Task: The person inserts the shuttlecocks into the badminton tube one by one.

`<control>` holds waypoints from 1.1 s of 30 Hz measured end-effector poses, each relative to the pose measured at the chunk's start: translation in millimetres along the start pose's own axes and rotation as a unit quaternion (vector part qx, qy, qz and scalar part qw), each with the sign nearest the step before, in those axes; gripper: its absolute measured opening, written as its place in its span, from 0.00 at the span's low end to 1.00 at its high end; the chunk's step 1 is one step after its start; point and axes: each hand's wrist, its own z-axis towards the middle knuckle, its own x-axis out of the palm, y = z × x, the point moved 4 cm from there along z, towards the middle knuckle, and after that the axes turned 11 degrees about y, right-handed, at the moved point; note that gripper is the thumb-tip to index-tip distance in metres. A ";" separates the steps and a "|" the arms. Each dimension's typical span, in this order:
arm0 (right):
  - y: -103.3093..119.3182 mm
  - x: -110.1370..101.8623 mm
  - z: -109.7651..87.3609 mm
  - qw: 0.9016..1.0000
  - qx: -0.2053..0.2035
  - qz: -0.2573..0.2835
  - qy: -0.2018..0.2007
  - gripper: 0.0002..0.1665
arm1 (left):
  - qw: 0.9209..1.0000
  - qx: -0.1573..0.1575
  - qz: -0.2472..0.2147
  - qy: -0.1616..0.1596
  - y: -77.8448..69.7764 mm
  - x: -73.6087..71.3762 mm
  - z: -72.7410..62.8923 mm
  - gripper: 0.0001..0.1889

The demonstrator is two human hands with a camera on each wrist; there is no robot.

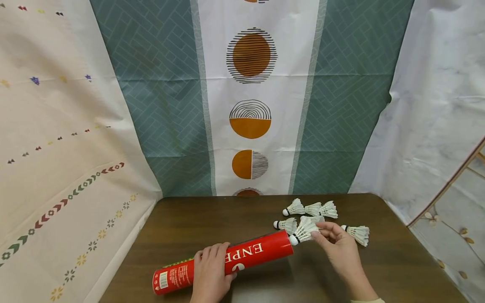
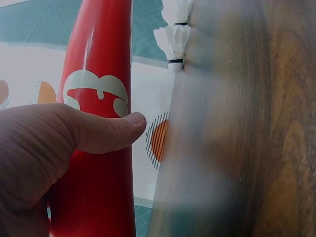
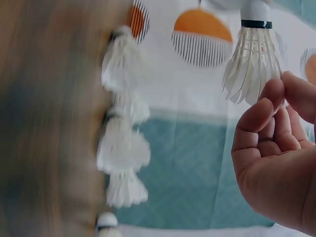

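Note:
My left hand [image 1: 212, 269] grips a red cylindrical shuttlecock tube [image 1: 261, 246] round its middle, with the thumb across its front in the left wrist view. The tube slants up toward the right above the dark table. By the edge of its feathers, my right hand [image 1: 341, 248] pinches a white shuttlecock [image 1: 306, 229] between thumb and fingers. Its cork tip points left and down, right at the tube's right end. In the right wrist view this shuttlecock [image 3: 252, 59] hangs cork up, a black band round its base.
Behind the tube's end, several shuttlecocks [image 1: 294, 207] lie on the brown table [image 1: 212, 219], one partly hidden by the held one. Another shuttlecock [image 1: 357, 234] lies right of my right hand. Patterned cloths [image 1: 170, 105] hang behind and at both sides of the table.

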 end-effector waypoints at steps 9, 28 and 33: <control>11.7 41.6 -11.5 0.997 0.022 0.054 0.051 0.17 | 1.000 -0.004 -0.002 -0.008 -0.7 -2.5 -0.7 0.47; 6.9 59.1 -18.8 0.990 -0.008 0.065 0.128 0.28 | 1.000 0.005 -0.005 -0.018 -0.6 -5.1 -6.2 0.47; 5.1 58.9 -18.7 0.991 0.006 0.066 0.116 0.29 | 1.000 0.005 -0.007 -0.020 -1.5 -3.4 -6.3 0.47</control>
